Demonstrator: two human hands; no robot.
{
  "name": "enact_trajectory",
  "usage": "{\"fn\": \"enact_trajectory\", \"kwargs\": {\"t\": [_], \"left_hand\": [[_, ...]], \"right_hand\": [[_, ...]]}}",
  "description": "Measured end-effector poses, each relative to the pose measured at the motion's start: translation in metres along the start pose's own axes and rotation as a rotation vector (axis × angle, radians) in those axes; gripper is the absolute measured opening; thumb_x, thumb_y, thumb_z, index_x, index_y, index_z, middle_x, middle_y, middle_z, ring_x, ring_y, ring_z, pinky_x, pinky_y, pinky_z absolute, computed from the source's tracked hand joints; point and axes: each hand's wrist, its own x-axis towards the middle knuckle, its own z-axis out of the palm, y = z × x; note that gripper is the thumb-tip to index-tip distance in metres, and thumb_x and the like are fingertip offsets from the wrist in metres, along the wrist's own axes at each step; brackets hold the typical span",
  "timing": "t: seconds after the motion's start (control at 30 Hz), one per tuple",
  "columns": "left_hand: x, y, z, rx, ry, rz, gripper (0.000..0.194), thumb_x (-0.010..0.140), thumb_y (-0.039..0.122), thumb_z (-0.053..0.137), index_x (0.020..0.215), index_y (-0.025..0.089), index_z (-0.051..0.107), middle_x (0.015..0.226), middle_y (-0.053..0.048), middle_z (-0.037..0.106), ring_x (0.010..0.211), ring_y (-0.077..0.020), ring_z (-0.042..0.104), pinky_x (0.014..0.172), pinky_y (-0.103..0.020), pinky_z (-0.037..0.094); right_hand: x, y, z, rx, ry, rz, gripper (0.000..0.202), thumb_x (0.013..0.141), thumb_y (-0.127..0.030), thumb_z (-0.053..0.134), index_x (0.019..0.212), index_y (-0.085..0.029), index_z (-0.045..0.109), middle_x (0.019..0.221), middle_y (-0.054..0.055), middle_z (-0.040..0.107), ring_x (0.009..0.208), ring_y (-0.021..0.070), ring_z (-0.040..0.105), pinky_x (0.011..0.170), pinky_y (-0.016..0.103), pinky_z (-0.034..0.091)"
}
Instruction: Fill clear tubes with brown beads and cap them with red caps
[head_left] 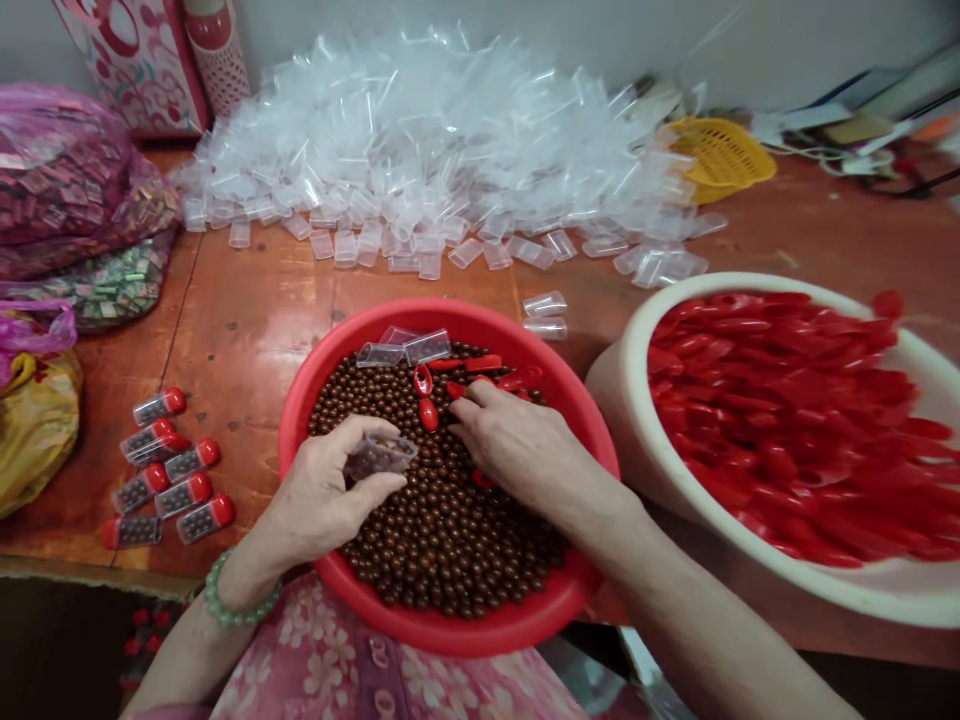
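Note:
A red basin point(450, 640) holds a bed of brown balls point(442, 540). Over its left part my left hand point(326, 490) grips a clear container point(380, 454) between thumb and fingers, its open end facing right, with balls visible inside. My right hand point(517, 440) reaches down at the basin's upper right, fingertips bent together at a red piece point(454, 390); what they hold, if anything, is hidden. Other red pieces point(427, 414) lie on the balls beside those fingers. Empty clear containers point(427, 346) rest at the basin's far side.
A white tub point(637, 400) full of red parts stands at the right. Clear containers point(450, 130) are heaped at the back, near a yellow basket point(720, 155). Several filled, red-capped containers point(184, 494) lie at the left, below bags of small packets point(67, 190).

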Motion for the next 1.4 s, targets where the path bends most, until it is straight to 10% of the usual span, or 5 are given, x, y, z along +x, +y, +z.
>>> {"fn": "enact_trajectory", "kwargs": {"t": [0.37, 0.63, 0.87, 1.2, 1.4], "left_hand": [[0.004, -0.002, -0.001, 0.013, -0.067, -0.003, 0.018, 0.087, 0.018, 0.057, 0.104, 0.017, 0.058, 0.094, -0.002, 0.070, 0.085, -0.0126, 0.066, 0.079, -0.025, 0.051], [0.005, 0.000, -0.002, 0.163, -0.165, 0.015, 0.013, 0.086, 0.016, 0.056, 0.098, 0.017, 0.061, 0.090, -0.001, 0.070, 0.080, -0.0129, 0.062, 0.075, -0.025, 0.046], [0.005, -0.005, -0.002, 0.196, -0.188, 0.043, 0.017, 0.088, 0.022, 0.054, 0.102, 0.017, 0.060, 0.098, -0.004, 0.069, 0.087, -0.0175, 0.063, 0.080, -0.030, 0.046], [0.005, 0.001, -0.007, -0.056, -0.212, -0.013, 0.014, 0.086, 0.022, 0.058, 0.098, 0.017, 0.062, 0.093, -0.002, 0.069, 0.085, -0.0149, 0.064, 0.079, -0.027, 0.047], [0.007, 0.000, -0.007, -0.022, -0.202, 0.005, 0.014, 0.087, 0.021, 0.057, 0.099, 0.019, 0.064, 0.093, 0.000, 0.069, 0.086, -0.0130, 0.062, 0.080, -0.025, 0.045]], "right_hand": [[-0.017, -0.033, 0.001, 0.464, -0.310, -0.271, 0.021, 0.089, -0.007, 0.046, 0.091, -0.015, 0.065, 0.087, 0.007, 0.068, 0.075, 0.0182, 0.066, 0.068, 0.029, 0.048], [-0.008, -0.013, -0.032, 1.152, 0.004, -0.096, 0.016, 0.092, -0.030, 0.055, 0.094, -0.019, 0.066, 0.075, -0.001, 0.065, 0.059, 0.0106, 0.059, 0.056, 0.022, 0.048], [-0.002, -0.033, -0.046, 0.987, 0.126, -0.352, 0.014, 0.091, -0.015, 0.057, 0.099, -0.019, 0.068, 0.092, 0.002, 0.069, 0.084, 0.0124, 0.064, 0.078, 0.024, 0.049], [0.004, 0.001, -0.025, 0.755, 0.253, -0.126, 0.017, 0.092, -0.017, 0.051, 0.097, -0.018, 0.068, 0.089, 0.005, 0.069, 0.082, 0.0173, 0.064, 0.075, 0.030, 0.049], [0.012, 0.007, -0.013, 0.420, 0.013, -0.114, 0.014, 0.091, -0.017, 0.055, 0.096, -0.017, 0.068, 0.093, 0.008, 0.067, 0.090, 0.0226, 0.062, 0.083, 0.034, 0.048]]}}
